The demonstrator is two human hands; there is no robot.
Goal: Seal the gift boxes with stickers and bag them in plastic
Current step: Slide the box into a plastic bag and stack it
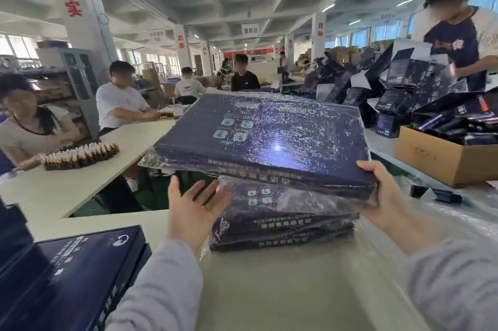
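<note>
A flat dark blue gift box in a clear plastic bag (pixel 269 139) is held tilted above a stack of bagged gift boxes (pixel 283 223) on the table. My right hand (pixel 382 196) grips its near right corner, thumb on top and fingers underneath. My left hand (pixel 194 209) is spread open, palm up, just left of the stack and below the raised box, touching nothing. An unbagged blue gift box (pixel 75 276) lies at the near left.
The cream table (pixel 269 290) carries loose clear plastic sheets (pixel 458 212) at right. A cardboard carton (pixel 444 158) of dark items and piles of dark bags (pixel 404 88) stand at the right. Seated people work at another table (pixel 67 185) holding small bottles (pixel 80 155).
</note>
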